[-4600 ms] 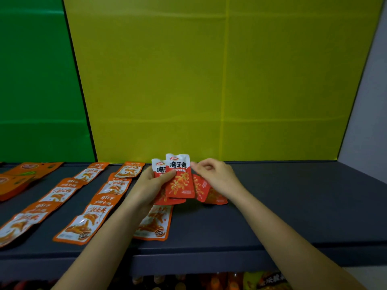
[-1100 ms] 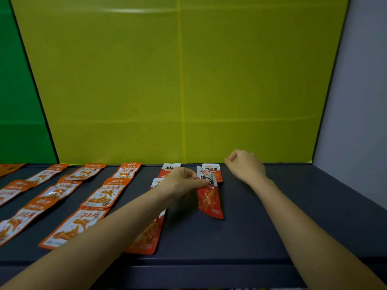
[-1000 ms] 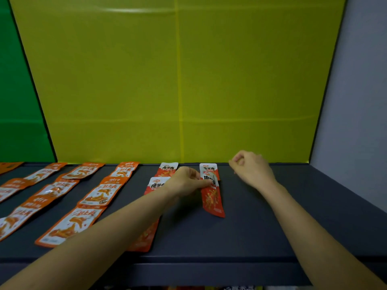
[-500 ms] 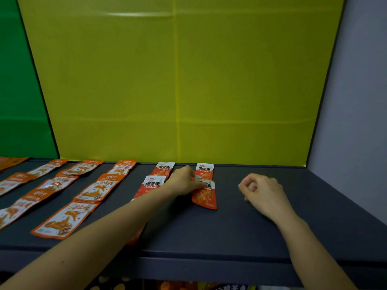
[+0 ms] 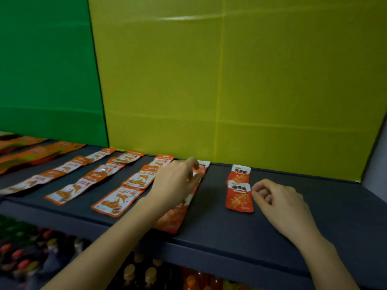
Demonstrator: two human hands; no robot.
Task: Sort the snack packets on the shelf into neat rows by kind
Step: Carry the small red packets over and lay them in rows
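Judged well along. At 10 o'clock on the shelf (image 5: 230, 233), three front-to-back rows of orange packets (image 5: 117, 200), lying flat and fairly even. At 12 o'clock, a red row (image 5: 173, 218) running from the front lip to the back panel (image 5: 251, 91), partly hidden under the left hand (image 5: 178, 183) and forearm. At 1 o'clock, a red pair (image 5: 239, 197), one behind the other and overlapping, set apart from the red row.

Left hand laid palm down over the red row, fingertips on its far packet; pinching or only pressing, cannot tell. Right hand (image 5: 278, 201) loosely clenched, holding nothing, just beside the near packet of the red pair at its 3 o'clock edge.

Left to do, probably: squaring the red row, lengthening or tidying the red pair, and dealing with the blurred orange heap (image 5: 25, 151) far out at 9 o'clock, too indistinct to call sorted.

For edges: nearest red packet sitting close to the shelf's front lip at 6 o'clock, worth pushing back so as not to tip onto the bottles (image 5: 146, 275) below. Far ends of the rows almost against the back panel, so no room that way. Open shelf from 2 to 4 o'clock, up to the wall (image 5: 377, 164).
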